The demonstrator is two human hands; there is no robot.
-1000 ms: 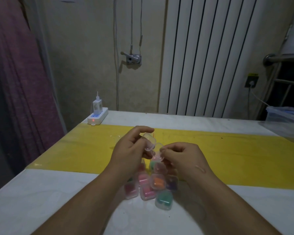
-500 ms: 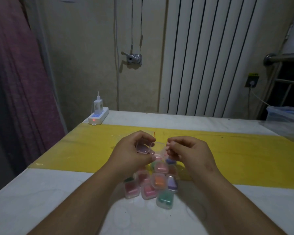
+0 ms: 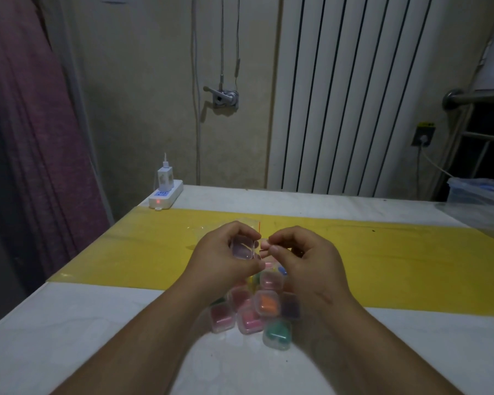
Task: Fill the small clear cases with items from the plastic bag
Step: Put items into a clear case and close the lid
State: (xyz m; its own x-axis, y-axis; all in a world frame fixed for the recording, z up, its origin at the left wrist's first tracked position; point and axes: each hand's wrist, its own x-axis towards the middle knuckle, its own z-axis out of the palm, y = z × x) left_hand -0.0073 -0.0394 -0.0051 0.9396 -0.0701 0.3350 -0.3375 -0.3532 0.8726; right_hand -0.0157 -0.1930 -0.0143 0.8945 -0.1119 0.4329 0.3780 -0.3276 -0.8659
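Observation:
My left hand (image 3: 226, 258) grips a small clear case (image 3: 243, 248), held above the table between thumb and curled fingers. My right hand (image 3: 303, 258) is just to its right, fingertips pinching a small pale item (image 3: 264, 246) close to the case's edge. Below both hands lies a cluster of several small clear cases (image 3: 265, 303) with pink, orange, green and purple contents. A clear plastic bag (image 3: 228, 223) with a red strip lies flat on the yellow mat (image 3: 397, 252), partly hidden behind my hands.
A white power strip (image 3: 166, 198) with a plugged charger sits at the table's far left corner. A clear plastic container (image 3: 479, 203) stands at the far right edge. A radiator and a wall lie behind the white table (image 3: 69, 337).
Both hands rose a little and moved farther from me over the yellow mat. The case in my left hand turned so its broad face shows, and the right fingertips closed in beside it.

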